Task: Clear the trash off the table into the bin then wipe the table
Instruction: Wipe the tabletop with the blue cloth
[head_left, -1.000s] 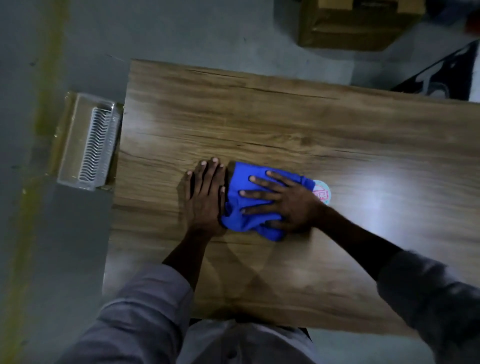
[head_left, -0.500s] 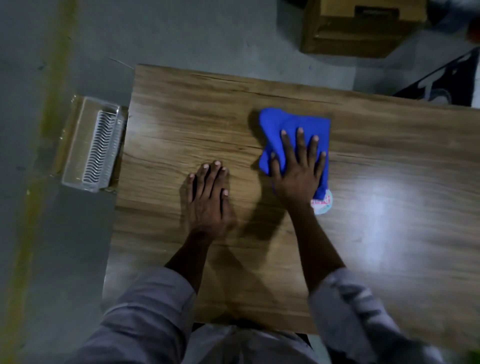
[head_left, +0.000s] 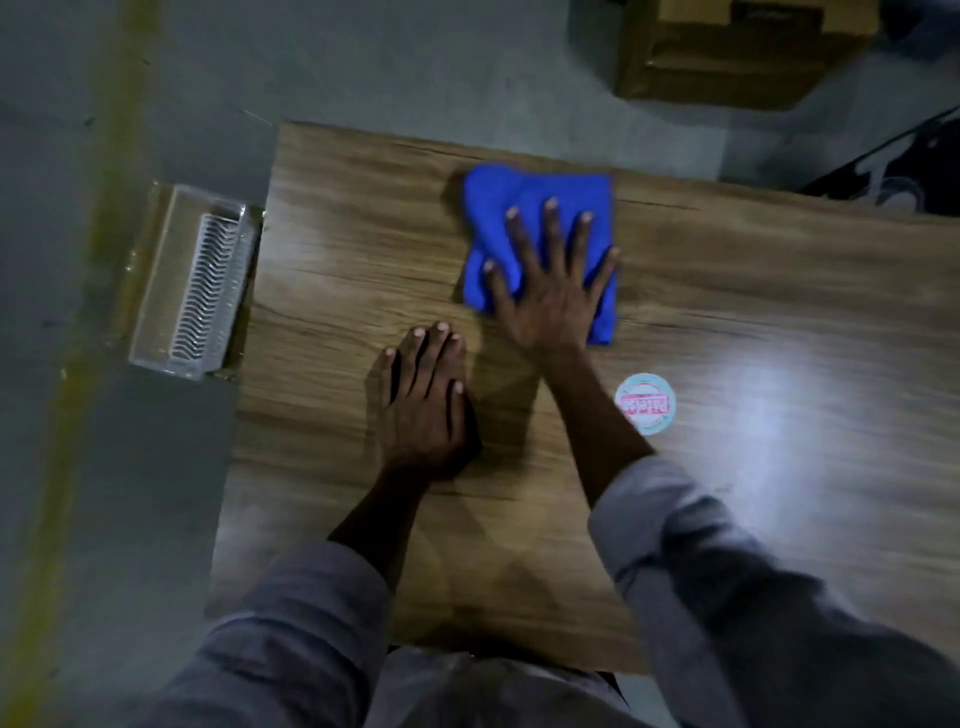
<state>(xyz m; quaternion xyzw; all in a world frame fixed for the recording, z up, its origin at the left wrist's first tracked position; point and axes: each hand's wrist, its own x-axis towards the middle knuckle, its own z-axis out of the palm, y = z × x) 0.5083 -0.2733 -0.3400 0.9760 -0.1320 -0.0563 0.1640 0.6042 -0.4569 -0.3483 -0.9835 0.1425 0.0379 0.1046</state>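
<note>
Surface (head_left: 337, 260) in wood grain across the middle of the view, seen from above, near edge against the person's body

Far left, on the grey floor (head_left: 363, 62), a dull yellow line (head_left: 88, 332) running near to far. Just beside the left edge of the surface, a clear plastic tray (head_left: 192, 280) with a ridged inside, lying on something brown; cannot tell what

Left of centre, left grip (head_left: 423, 405) flat on the bare wood, palm down, fingers straight and close together, holding nothing, with a grey sleeve (head_left: 291, 634) behind it at the near edge. Just to its right and farther off, blue cloth (head_left: 493, 208), rumpled, lying on the surface close to the far edge, apart from the left grip. On the cloth, right grip (head_left: 545, 291), palm down, fingers (head_left: 553, 234) straight and spread wide, pressing the fabric onto the wood, pinching nothing; little fingertip at the cloth's right edge, heel of the palm over its near edge

Right of that forearm and nearer than the cloth, a round pale sticker (head_left: 645, 404) with a red mark in the middle, stuck flat, lettering too blurred to read. Farther right, a bright patch of reflected light on the wood. Beyond the far edge, on the floor, a cardboard box (head_left: 727, 57); at the far right, a dark object with pale markings (head_left: 893, 171), only partly in view
</note>
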